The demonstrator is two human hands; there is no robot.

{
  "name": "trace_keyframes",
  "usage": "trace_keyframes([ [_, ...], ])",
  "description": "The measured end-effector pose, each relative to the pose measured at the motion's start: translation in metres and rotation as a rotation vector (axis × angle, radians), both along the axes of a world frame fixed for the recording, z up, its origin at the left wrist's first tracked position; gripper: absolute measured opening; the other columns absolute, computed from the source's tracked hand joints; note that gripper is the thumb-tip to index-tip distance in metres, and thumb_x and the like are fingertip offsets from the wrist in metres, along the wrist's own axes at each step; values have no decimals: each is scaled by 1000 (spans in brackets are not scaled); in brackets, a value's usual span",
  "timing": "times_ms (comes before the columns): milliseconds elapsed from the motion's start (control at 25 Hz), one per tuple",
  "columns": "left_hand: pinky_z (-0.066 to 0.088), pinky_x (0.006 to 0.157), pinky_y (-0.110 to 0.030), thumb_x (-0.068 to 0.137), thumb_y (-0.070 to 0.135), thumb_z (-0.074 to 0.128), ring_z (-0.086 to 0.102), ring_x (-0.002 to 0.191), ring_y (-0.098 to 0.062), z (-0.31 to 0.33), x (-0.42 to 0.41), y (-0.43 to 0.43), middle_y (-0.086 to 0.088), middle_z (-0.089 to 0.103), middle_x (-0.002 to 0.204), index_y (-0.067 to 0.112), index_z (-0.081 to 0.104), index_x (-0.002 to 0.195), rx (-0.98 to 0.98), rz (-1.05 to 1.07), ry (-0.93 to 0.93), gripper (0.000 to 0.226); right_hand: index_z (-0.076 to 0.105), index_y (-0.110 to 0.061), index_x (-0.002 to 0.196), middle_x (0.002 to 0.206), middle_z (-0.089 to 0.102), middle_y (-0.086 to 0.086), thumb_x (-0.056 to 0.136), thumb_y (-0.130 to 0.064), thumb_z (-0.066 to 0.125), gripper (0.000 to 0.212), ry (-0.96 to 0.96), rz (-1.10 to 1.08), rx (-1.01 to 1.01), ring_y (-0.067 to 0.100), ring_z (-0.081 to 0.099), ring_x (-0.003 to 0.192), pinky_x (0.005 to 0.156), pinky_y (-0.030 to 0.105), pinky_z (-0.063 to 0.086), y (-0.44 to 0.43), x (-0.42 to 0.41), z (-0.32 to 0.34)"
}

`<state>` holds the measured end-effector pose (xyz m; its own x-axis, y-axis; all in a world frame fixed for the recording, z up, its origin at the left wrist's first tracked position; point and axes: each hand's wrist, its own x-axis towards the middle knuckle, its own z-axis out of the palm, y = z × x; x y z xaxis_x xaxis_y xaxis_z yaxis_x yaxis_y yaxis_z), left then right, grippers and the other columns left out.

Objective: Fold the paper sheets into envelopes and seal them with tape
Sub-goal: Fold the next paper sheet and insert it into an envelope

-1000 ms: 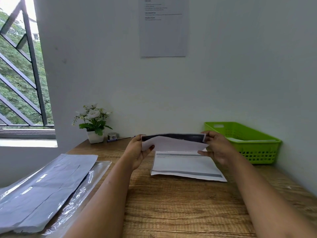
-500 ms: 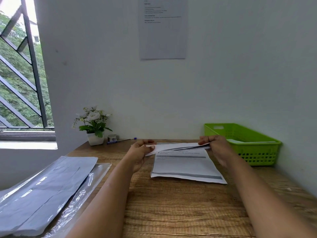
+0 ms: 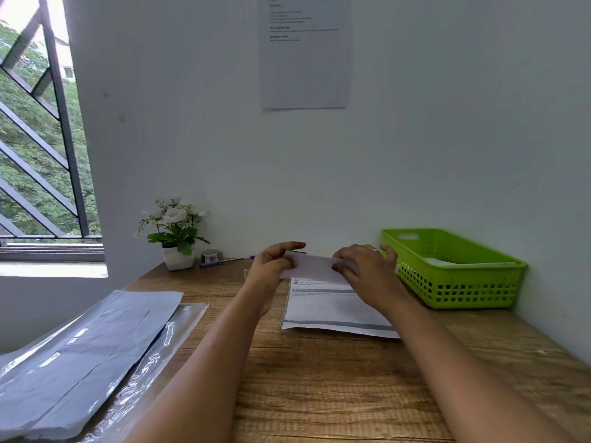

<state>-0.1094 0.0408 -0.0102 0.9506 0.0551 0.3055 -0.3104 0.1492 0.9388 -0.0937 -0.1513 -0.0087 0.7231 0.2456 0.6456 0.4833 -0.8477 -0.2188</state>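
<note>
Closest to me, on the left of the wooden desk (image 3: 335,378), lies a stack of grey sheets (image 3: 86,340), resting on a clear plastic sleeve (image 3: 160,356) whose edge sticks out to the right. Two bare forearms reach forward across the wood.

Past them, around the middle of the desk, is the paper sheet (image 3: 332,308), printed side up with a grey band along its near edge. Its far part is turned over toward the person as a pale flap (image 3: 315,266). The left hand (image 3: 271,266) pinches the flap's left end, fingers curled round it. The right hand (image 3: 367,273) lies palm down over the flap's right end with its fingers spread fairly flat (there is a ring on one of them), pressing the paper rather than gripping it.

Just right of that hand stands a green basket (image 3: 460,282) with something white inside. At the back left, against the wall, sits a small potted plant (image 3: 174,228), then a tape roll (image 3: 210,255) and a pen (image 3: 224,262) beside it. Higher up, a printed notice (image 3: 303,59) hangs on the wall, and a barred window (image 3: 38,139) shows trees at far left.
</note>
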Motion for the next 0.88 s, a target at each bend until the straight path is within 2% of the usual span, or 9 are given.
trace_keyframes([
  [80, 50, 76, -28, 86, -2, 53, 58, 94, -20, 3, -2, -7, 0, 69, 92, 18, 72, 88, 219, 164, -110, 27, 70, -33, 100, 106, 67, -13, 93, -37, 53, 18, -116, -41, 2, 15, 54, 112, 101, 39, 9, 1, -2, 0],
  [120, 49, 80, -31, 85, 8, 57, 59, 94, -18, 4, -2, -9, 4, 70, 92, 22, 72, 87, 470, 324, -227, 21, 72, -33, 94, 102, 69, -13, 91, -34, 58, 15, -185, -76, -30, 17, 57, 109, 99, 39, 9, -1, -2, 0],
  [200, 40, 97, -39, 82, 22, 62, 56, 103, -15, 0, -1, -11, 10, 69, 103, 28, 73, 92, 957, 610, -488, 16, 75, -34, 80, 90, 70, -14, 80, -30, 72, 5, -314, -160, -103, 19, 62, 98, 97, 41, 13, -4, 0, -2],
  [240, 33, 104, -42, 81, 24, 63, 54, 107, -16, -2, -2, -14, 11, 67, 109, 29, 72, 96, 1057, 692, -561, 18, 74, -34, 73, 85, 70, -15, 75, -28, 77, 7, -357, -199, -122, 19, 63, 93, 96, 42, 15, -5, 0, -3],
  [320, 25, 110, -47, 79, 22, 65, 53, 112, -18, -3, -5, -20, 10, 64, 117, 29, 70, 101, 1106, 794, -627, 24, 73, -33, 67, 80, 69, -15, 69, -24, 81, 12, -430, -258, -164, 19, 63, 90, 97, 45, 17, -6, 0, -3],
  [440, 18, 111, -49, 74, 24, 70, 52, 114, -20, 0, -8, -24, 8, 59, 125, 30, 63, 115, 1249, 944, -720, 42, 72, -30, 66, 79, 67, -13, 67, -17, 80, 16, -488, -317, -216, 20, 62, 95, 101, 48, 17, -4, -1, -3],
  [480, 15, 111, -50, 73, 26, 71, 51, 114, -20, 0, -7, -25, 7, 58, 126, 30, 64, 113, 1307, 961, -759, 41, 71, -29, 66, 79, 67, -13, 67, -16, 80, 16, -498, -330, -237, 20, 61, 96, 102, 49, 17, -2, -2, -3],
  [640, 16, 109, -52, 72, 19, 73, 51, 109, -17, -9, -8, -43, 9, 64, 116, 29, 73, 81, 1453, 944, -886, 13, 70, -28, 67, 77, 66, -13, 68, -16, 80, 16, -582, -302, -259, 19, 62, 98, 102, 49, 16, 6, -5, -5],
  [880, 0, 107, -50, 74, 19, 71, 56, 107, -13, -10, -6, -32, 19, 66, 105, 31, 73, 72, 1500, 981, -762, 12, 68, -30, 65, 79, 67, -15, 68, -25, 81, 14, -628, -284, -237, 16, 61, 98, 101, 47, 18, 8, -3, -5],
])
